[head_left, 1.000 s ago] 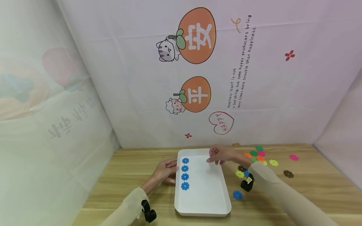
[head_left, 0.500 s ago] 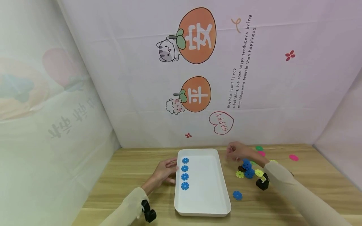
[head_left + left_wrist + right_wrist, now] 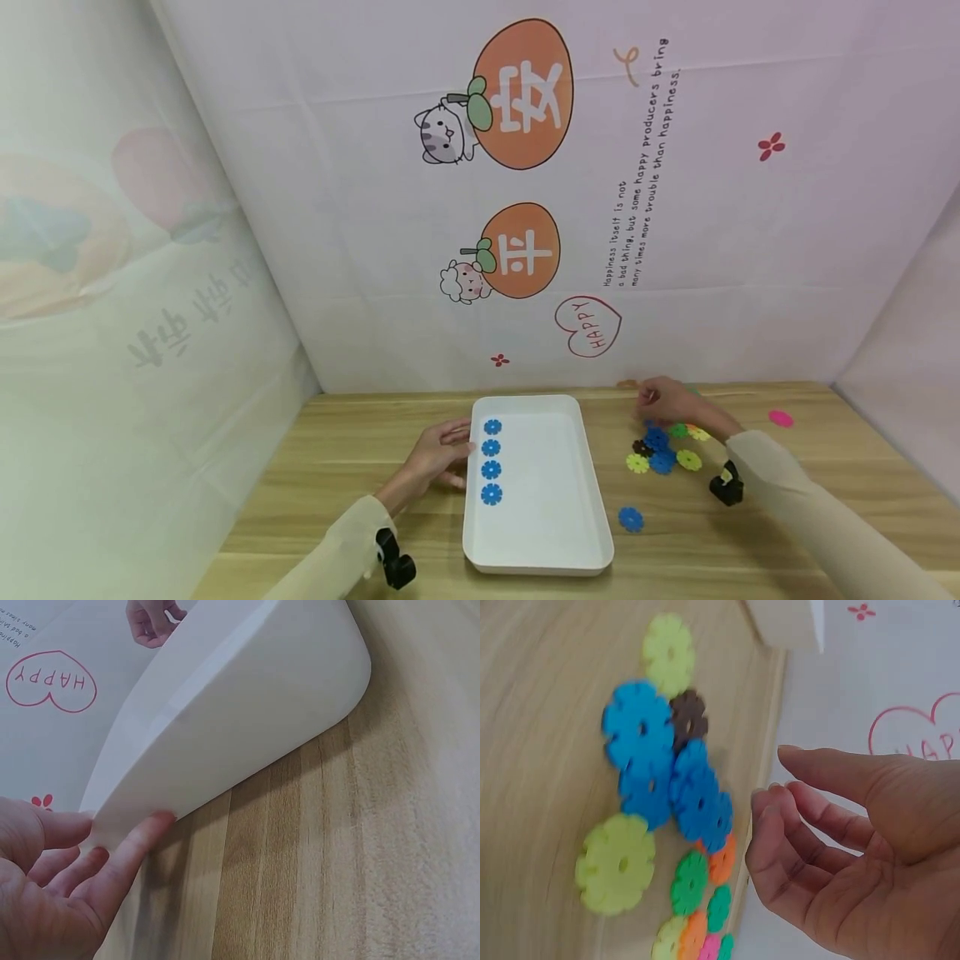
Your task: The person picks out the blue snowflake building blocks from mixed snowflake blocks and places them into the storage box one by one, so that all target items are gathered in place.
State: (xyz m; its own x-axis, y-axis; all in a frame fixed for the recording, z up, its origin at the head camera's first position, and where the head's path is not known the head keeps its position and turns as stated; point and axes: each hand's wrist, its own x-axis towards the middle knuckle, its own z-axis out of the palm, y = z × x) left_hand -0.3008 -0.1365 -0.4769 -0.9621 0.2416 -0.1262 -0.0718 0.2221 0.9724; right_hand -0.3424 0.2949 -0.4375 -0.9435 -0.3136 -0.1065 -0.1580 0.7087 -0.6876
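Note:
My left hand (image 3: 433, 457) holds the left rim of the white tray (image 3: 551, 533): in the left wrist view the thumb (image 3: 67, 829) rests on the rim and the little finger (image 3: 154, 825) touches the outer wall. Several blue notched plastic discs (image 3: 491, 470) lie in a column along the tray's left side. My right hand (image 3: 667, 402) hovers at the back of a loose pile of discs; in the right wrist view its fingers (image 3: 765, 855) are loosely bent, with a gap to the thumb and nothing held. Blue discs (image 3: 697, 796) overlap beside a brown disc (image 3: 688, 720).
Yellow discs (image 3: 616, 864) and green discs (image 3: 690, 883) lie around the pile. Apart from it are a blue disc (image 3: 631, 519) near the tray's right side and a pink disc (image 3: 781, 418) far right. A printed cloth wall (image 3: 375, 250) stands behind the wooden table (image 3: 360, 433).
My right hand has moved right, from over the tray's back right corner to above the disc pile. The left hand, the tray and its blue discs have stayed put.

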